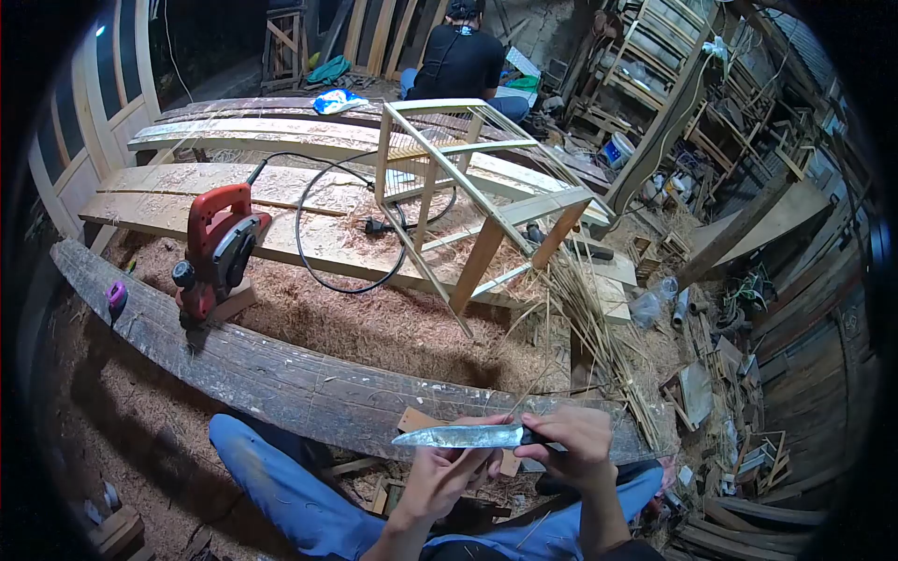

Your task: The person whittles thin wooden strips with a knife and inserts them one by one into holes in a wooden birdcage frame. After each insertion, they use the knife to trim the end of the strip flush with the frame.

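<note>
In the head view my right hand (575, 439) is closed round the dark handle of a knife (458, 437). Its broad, worn blade points left and lies across the top of my left hand (451, 481). The fingers of my left hand are curled under the blade, pinching what appears to be a thin stick (531, 391) that slants up and right past the knife. The blade hides most of that grip. Beyond my right hand, a bundle of thin sticks (599, 323) leans against the planks.
A worn plank (281, 360) crosses before my knees, with a red power planer (220, 248) and a purple roll (116, 295) on its left. A slatted wooden frame (468, 196) stands on shaving-covered boards beside a black cable (304, 243). Another person (458, 61) sits at the back.
</note>
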